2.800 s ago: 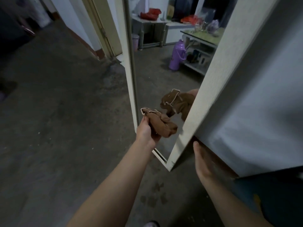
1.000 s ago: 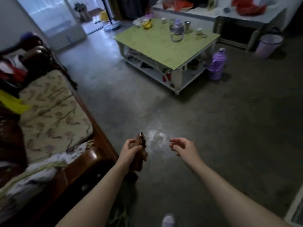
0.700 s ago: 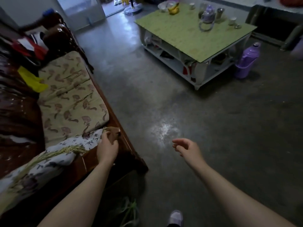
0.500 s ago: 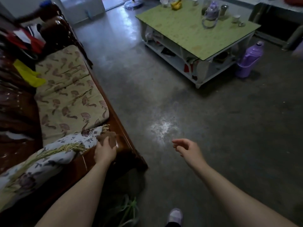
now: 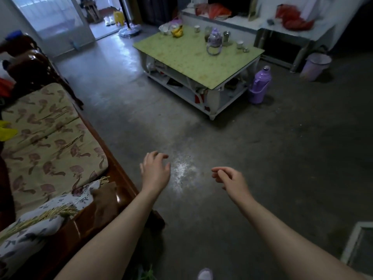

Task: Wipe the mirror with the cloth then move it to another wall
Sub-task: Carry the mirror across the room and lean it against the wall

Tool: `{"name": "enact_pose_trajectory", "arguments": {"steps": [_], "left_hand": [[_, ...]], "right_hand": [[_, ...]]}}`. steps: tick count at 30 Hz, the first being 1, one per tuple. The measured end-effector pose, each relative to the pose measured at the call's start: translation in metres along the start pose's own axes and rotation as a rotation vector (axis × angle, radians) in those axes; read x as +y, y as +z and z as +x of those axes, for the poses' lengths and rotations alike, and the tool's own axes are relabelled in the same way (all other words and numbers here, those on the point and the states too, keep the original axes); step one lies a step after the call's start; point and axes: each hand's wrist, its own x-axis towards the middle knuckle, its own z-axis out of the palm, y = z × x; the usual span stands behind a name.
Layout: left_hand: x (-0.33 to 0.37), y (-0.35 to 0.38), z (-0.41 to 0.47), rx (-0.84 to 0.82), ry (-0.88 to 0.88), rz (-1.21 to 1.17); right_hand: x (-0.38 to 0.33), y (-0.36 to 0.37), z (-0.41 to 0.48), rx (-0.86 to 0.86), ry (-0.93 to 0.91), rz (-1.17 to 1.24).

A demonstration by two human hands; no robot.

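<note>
The brown cloth lies on the wooden front edge of the sofa, at the lower left, next to a flowered sheet. My left hand hovers over the floor to the right of the cloth, fingers spread, holding nothing. My right hand hangs further right, fingers loosely curled and apart, also holding nothing. Only a white-framed corner of the mirror shows at the lower right edge.
A low table with a green top stands ahead, with cups and a purple jug on it. A purple flask stands on the floor beside it. A pale bucket is at the far right. Concrete floor lies between sofa and table.
My left hand has let go of the cloth on the sofa edge and moved right, away from it. The view has swung slightly right, bringing the mirror corner in.
</note>
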Motion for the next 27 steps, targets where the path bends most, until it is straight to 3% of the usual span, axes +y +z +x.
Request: {"name": "enact_pose_trajectory", "arguments": {"steps": [12, 27], "left_hand": [[0.219, 0.039, -0.061, -0.056, 0.456, -0.163], [0.477, 0.135, -0.221, -0.226, 0.937, -0.303]], "right_hand": [[-0.013, -0.191, -0.054, 0.383, -0.084, 0.069], [0.021, -0.472, -0.216, 0.924, -0.133, 0.035]]}}
